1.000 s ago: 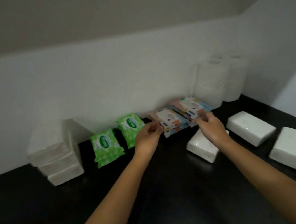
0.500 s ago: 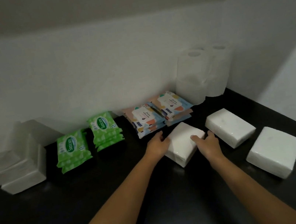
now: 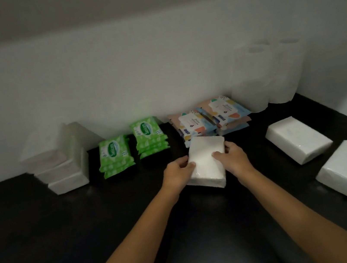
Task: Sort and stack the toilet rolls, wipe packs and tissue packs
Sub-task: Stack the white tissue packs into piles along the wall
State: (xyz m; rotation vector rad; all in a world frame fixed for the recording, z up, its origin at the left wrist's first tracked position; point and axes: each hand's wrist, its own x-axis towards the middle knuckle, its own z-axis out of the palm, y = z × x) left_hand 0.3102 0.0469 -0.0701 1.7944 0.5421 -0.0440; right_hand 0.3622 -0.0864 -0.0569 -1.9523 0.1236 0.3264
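Gripping white tissue pack (image 3: 206,160) by both long sides, left hand (image 3: 178,172) and right hand (image 3: 232,159) curled round its edges. Long axis pointing away from the body. On counter (image 3: 71,238), just right of and nearer than green wipe packs (image 3: 149,136) labelled "Sanicare", "15".

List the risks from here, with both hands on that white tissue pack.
1. The left hand and right hand grip the tissue pack only by its side edges; the soft pack may sag or slip.
2. Its far edge sits right by the patterned wipe packs and could nudge that stack.
3. The tissue stack at the left looks staggered; another pack on top might tip it.
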